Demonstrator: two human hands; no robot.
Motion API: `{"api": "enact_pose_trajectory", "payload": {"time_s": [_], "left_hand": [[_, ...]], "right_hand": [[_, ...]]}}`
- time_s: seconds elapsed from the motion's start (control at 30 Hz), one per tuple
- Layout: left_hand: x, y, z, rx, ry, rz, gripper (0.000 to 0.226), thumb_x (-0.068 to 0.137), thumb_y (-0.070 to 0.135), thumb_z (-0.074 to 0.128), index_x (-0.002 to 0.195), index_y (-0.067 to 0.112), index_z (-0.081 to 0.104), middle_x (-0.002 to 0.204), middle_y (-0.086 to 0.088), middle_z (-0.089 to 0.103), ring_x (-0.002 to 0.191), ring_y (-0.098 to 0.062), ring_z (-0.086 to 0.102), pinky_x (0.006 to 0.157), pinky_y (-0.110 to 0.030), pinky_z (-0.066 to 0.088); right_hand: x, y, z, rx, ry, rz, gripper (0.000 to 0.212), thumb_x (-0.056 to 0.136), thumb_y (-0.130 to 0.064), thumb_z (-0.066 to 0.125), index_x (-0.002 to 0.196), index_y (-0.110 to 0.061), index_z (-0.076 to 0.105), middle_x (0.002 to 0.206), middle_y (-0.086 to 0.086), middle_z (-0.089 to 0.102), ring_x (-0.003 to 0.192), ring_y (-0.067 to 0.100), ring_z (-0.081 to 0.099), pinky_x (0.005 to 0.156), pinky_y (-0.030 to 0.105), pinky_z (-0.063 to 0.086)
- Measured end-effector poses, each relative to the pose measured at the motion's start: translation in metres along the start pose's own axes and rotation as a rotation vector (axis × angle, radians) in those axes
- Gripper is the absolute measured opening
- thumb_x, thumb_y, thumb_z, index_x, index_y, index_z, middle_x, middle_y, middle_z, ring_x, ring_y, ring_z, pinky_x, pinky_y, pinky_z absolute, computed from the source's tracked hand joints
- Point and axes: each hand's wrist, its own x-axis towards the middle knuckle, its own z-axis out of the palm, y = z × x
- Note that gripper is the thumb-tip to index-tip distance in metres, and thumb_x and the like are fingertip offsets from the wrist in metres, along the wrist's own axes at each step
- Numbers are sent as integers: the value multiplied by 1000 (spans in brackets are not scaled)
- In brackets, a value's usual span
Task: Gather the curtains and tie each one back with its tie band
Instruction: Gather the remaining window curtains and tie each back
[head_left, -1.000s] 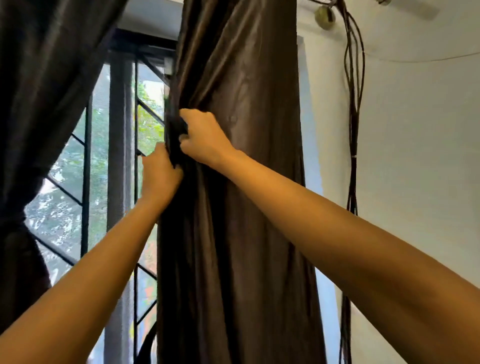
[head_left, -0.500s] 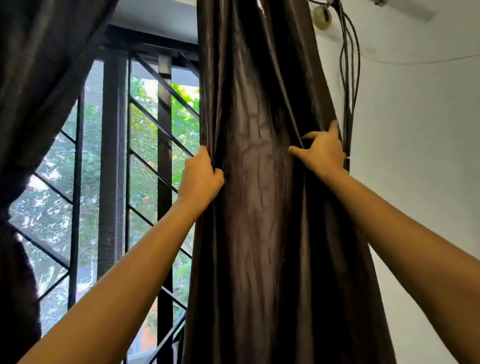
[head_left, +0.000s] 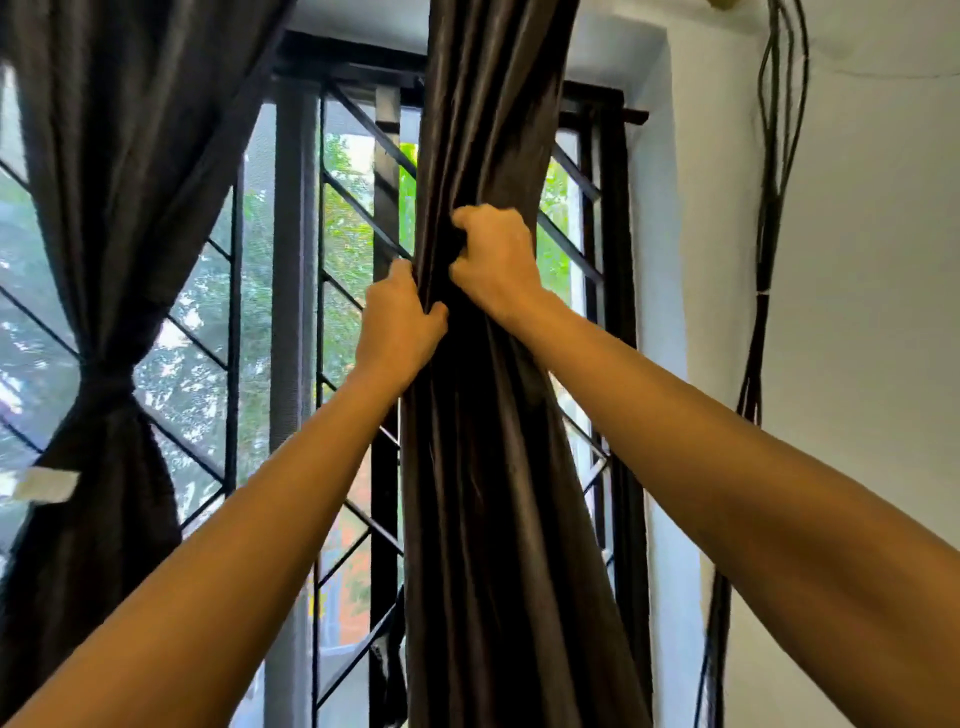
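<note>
Between both hands (head_left: 447, 306), bunched curtain (head_left: 498, 467) gripped.

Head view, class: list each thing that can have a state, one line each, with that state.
Left curtain: gathered, tied back with its tie band.
Right curtain: bunched between both hands, not yet tied.
Left hand: grips the right curtain's edge.
Right hand: grips the right curtain's folds.

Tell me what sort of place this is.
Probably a room in a home, seen from indoors. A left curtain already tied back and a right curtain hang before a barred window with trees outside, and cables run down a plain white wall.
</note>
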Motion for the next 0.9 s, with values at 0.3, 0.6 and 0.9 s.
{"api": "enact_pose_trajectory", "payload": {"time_s": [0.3, 0.6, 0.9], "left_hand": [[-33, -5, -28, -37, 38, 88, 54, 84, 12, 60, 131, 9, 33, 99, -16, 62, 82, -30, 61, 62, -33, 46], [-117, 4, 18, 102, -149, 145, 65, 85, 21, 59, 141, 23, 26, 120, -10, 52, 90, -32, 61, 64, -46, 53], [-181, 13, 59, -109, -122, -79, 54, 86, 24, 62, 128, 12, 30, 109, -11, 60, 80, -25, 64, 55, -33, 48]], "right_hand": [[-4, -20, -9, -52, -6, -23, 28, 74, -6, 52, 60, -14, 29, 88, 21, 61, 89, 43, 53, 61, 36, 27], [-120, 41, -8, 85, 9, 134, 16, 79, -8, 53, 91, -3, 62, 86, 15, 64, 79, 33, 61, 70, 46, 51], [-227, 54, 8, 134, 33, 289, 39, 87, -4, 54, 125, -9, 58, 113, 10, 63, 102, 24, 60, 87, 30, 48]]}}
